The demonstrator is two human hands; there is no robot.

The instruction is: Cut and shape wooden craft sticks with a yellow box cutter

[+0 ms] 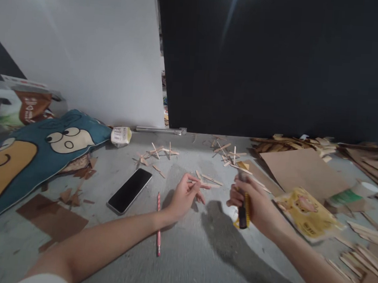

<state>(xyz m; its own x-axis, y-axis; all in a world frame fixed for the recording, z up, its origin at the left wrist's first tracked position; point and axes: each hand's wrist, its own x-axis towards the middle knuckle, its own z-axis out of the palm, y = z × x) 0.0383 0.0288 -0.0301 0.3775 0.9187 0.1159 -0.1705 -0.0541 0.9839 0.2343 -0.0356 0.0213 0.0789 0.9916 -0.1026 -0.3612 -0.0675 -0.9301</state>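
My left hand (185, 195) is over the middle of the grey table, thumb and fingers pinched on a thin wooden stick (213, 186) that points right. More sticks (212, 179) lie just beyond its fingertips. To the right, my right hand (253, 197) is wrapped around a black-and-yellow utility knife (243, 212), raised above the table and slightly blurred. Its blade end cannot be made out. Under my left wrist lies a pink pencil (158, 238). Small crossed-stick pieces (169, 151) stand farther back, with a similar cluster (234, 154) behind my right hand.
A black phone (130, 191) lies left of my left hand. Beyond it are a blue cartoon cushion (46, 148) and cardboard scraps (52, 218). At right sit a yellow packet (308, 214), brown cardboard (303, 171) and wooden strips (362, 261). A black panel (278, 66) closes off the back.
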